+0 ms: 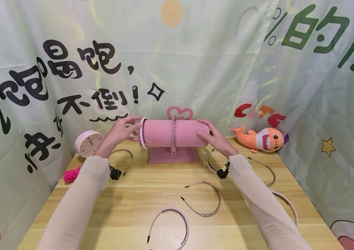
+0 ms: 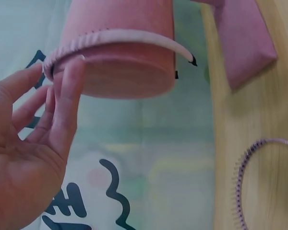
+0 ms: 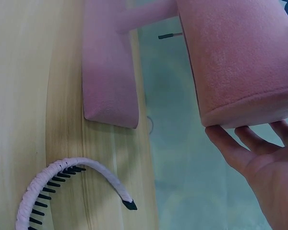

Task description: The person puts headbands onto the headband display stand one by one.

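Note:
A pink plush headband display stand (image 1: 158, 133), a horizontal roll on a flat base, stands at the table's far side. My left hand (image 1: 123, 131) is at the roll's left end and pinches a white-pink headband (image 2: 129, 36) that sits round that end. In the left wrist view, thumb and fingers (image 2: 69, 91) lie either side of its covered band. With thumb in front and fingers over the top, my right hand (image 1: 216, 139) grips the roll's right end. A thin toothed headband (image 1: 174, 135) circles the middle of the roll.
Several headbands (image 1: 187, 218) lie about the wooden table (image 1: 127, 208), one (image 3: 31, 196) below the right hand. A round pink clock (image 1: 86, 144) and a bright pink bundle (image 1: 70, 176) are at the left. An orange plush toy (image 1: 258, 139) sits back right. Printed curtains (image 1: 195, 80) hang behind.

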Tool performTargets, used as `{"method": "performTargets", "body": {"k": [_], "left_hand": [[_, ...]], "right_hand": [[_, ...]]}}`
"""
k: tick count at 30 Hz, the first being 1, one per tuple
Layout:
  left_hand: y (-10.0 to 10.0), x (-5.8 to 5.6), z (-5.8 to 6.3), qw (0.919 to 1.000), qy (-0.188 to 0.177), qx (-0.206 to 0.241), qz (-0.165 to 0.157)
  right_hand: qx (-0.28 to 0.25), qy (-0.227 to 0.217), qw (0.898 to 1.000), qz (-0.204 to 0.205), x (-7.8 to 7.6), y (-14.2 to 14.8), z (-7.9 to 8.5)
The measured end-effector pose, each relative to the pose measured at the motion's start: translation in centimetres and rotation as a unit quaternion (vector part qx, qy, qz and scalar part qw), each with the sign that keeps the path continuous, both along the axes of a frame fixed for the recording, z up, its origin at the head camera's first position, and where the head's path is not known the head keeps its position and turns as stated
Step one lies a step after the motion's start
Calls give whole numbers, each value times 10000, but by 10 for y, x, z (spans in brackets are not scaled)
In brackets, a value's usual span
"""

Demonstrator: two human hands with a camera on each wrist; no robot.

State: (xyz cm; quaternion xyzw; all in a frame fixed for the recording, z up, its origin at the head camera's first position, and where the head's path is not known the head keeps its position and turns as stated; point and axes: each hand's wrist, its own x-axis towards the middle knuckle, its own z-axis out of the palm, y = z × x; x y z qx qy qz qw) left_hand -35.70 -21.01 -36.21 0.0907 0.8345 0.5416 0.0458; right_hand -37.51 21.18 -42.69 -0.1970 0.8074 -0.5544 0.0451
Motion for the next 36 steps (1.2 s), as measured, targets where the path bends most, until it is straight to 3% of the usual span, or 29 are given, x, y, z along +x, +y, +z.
{"method": "performTargets", "body": {"k": [7, 14, 25, 36], "left_hand": [[-8, 1, -7, 9977, 500, -240, -398], [-11, 2, -10, 9797, 1417, -1253, -667], [-10, -7, -18, 9759, 1692, -1104, -825], [7, -9, -15, 9629, 2032, -1595, -775]], "right_hand": [[-22, -32, 10000, 32, 0, 0, -2], [-27, 5, 10000, 25, -1, -1, -2], [-65, 12, 10000, 38, 0, -1, -1], [-22, 75, 10000, 8, -2, 0, -2]]}}
